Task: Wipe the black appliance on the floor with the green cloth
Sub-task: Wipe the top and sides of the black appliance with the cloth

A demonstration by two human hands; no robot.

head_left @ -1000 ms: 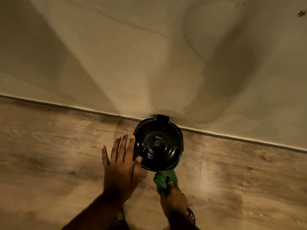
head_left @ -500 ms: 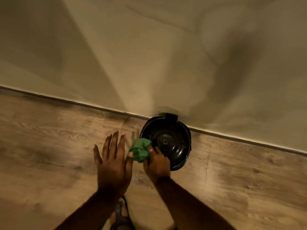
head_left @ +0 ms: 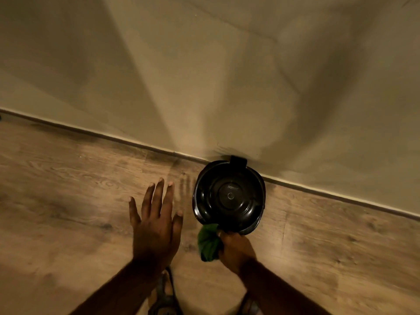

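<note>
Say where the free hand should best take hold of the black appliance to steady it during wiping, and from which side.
Probably the left rim of the black appliance, approached from the left by the open left hand. The wall blocks the far side, and the right hand presses the green cloth at the near edge.

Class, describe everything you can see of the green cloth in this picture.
The green cloth is a plain, soft-looking fabric, bunched into a crumpled wad. The right hand grips it from the right. Its upper end meets the near lower-left rim of the black appliance. The rest hangs over the wooden floor; floor contact is unclear.
</note>
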